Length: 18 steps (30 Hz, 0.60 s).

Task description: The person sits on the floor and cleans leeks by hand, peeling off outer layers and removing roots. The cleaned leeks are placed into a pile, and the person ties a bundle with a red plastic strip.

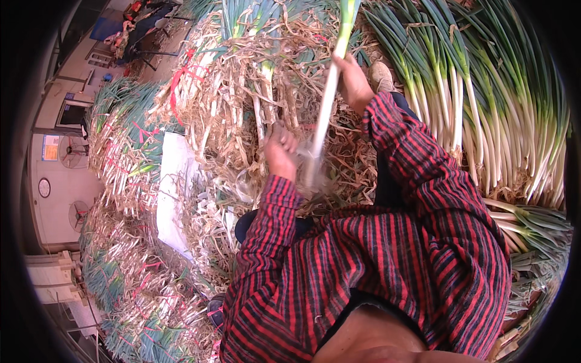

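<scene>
My right hand [353, 81] grips a long green onion [327, 102] near where its white shank turns green. The stalk slants downward, its leaves running out of the top of the view and its root end blurred. Left of the shank, my left hand [280, 147] is curled closed on what looks like a pale strip of onion skin [303, 150], blurred between fist and stalk. Beneath both hands lies a heap of dry, brown onion husks [349, 156]. Untrimmed green onions [231, 100] with papery outer leaves lie just beyond my left hand.
Cleaned green onions [499, 118] lie in rows at the right. Bundles with red ties [136, 136] are piled at the left, beside a white sheet [174, 190]. My shoe [381, 76] stands near the cleaned rows. Fans [72, 151] and a clock [44, 187] are along the far-left wall.
</scene>
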{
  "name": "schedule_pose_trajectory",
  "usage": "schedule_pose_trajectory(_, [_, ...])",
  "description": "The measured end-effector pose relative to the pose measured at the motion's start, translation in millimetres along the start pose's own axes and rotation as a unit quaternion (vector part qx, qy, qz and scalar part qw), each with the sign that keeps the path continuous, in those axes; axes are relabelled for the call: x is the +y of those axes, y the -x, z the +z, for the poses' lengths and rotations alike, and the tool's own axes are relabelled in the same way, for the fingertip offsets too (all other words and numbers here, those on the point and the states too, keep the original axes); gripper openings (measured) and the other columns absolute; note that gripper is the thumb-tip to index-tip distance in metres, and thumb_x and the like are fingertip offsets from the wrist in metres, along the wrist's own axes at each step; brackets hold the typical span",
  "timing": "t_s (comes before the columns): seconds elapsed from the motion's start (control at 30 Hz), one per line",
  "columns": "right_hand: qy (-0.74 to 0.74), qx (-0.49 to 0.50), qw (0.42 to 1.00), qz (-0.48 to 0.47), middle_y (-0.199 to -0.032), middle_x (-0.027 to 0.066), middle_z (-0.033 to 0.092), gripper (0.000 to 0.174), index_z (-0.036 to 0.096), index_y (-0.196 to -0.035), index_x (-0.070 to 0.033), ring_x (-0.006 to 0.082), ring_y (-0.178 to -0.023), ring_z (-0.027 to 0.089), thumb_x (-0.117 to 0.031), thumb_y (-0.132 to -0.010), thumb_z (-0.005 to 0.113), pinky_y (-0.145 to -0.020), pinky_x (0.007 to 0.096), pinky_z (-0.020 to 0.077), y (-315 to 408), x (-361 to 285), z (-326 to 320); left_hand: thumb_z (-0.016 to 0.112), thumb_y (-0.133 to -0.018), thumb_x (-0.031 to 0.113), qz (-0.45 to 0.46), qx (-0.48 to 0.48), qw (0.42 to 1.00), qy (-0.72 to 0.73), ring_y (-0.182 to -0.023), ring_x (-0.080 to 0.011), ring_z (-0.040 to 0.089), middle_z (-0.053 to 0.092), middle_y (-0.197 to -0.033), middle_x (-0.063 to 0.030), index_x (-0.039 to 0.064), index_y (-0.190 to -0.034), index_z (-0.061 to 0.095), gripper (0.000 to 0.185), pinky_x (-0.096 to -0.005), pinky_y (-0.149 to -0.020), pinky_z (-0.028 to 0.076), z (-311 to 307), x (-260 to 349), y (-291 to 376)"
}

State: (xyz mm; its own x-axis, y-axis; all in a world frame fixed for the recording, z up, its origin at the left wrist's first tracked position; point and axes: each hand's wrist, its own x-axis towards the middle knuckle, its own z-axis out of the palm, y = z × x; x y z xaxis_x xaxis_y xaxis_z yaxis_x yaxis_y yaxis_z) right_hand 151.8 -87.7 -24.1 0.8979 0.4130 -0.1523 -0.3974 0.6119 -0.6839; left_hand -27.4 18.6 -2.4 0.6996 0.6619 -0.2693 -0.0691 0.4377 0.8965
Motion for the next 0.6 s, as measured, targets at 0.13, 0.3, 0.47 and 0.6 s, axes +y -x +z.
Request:
schedule_pose_trajectory(0.13, [-0.074,0.003,0.997,0.034,-0.068,0.0008,0.046,0.026,0.036,-0.102,-0.008,0.0102,-0.05,0.044,-0.017,-0.09,0.057,-0.044,0.0249,0.0409,-3,-14,-2,0.039,-0.097,0.034,0.018,-0.115,0.94,-0.321,-0.075,-0.0165,0.059,0.061,-0.095,-0.0111,0.0,-0.123,0.051,0.045,-0.0244,-0.066,0.052,-15,-5,14])
schedule_pose_trajectory(0.3, [-0.127,-0.044,0.991,0.0,-0.056,-0.0026,0.041,0.02,0.043,-0.092,-0.008,0.0102,-0.044,0.041,-0.017,-0.088,0.06,-0.039,0.0235,0.0354,6,-9,0,0.058,-0.09,0.025,-0.156,-0.337,0.907,-0.2,-0.055,-0.0106,0.052,0.056,-0.069,-0.0024,0.002,-0.104,0.049,0.028,-0.0222,-0.053,0.049,-8,-44,39])
schedule_pose_trajectory(0.47, [0.057,0.006,0.997,0.053,-0.061,-0.0011,0.046,0.015,0.046,-0.089,-0.005,0.0107,-0.045,0.043,-0.011,-0.086,0.06,-0.04,0.0251,0.0379,26,-5,4,0.052,-0.093,0.032,-0.088,-0.282,0.909,-0.294,-0.051,-0.0102,0.049,0.052,-0.066,-0.0002,0.002,-0.105,0.048,0.032,-0.0242,-0.046,0.042,11,-41,58])
schedule_pose_trajectory(0.6, [0.091,0.027,0.994,-0.045,-0.062,-0.002,0.047,0.013,0.05,-0.092,-0.003,0.0088,-0.046,0.043,-0.006,-0.084,0.059,-0.041,0.0232,0.0372,21,-43,-4,0.046,-0.095,0.032,0.161,-0.244,0.844,-0.45,-0.052,-0.029,0.057,0.053,-0.058,-0.0132,0.003,-0.097,0.051,0.03,-0.0385,-0.048,0.04,-9,-33,99])
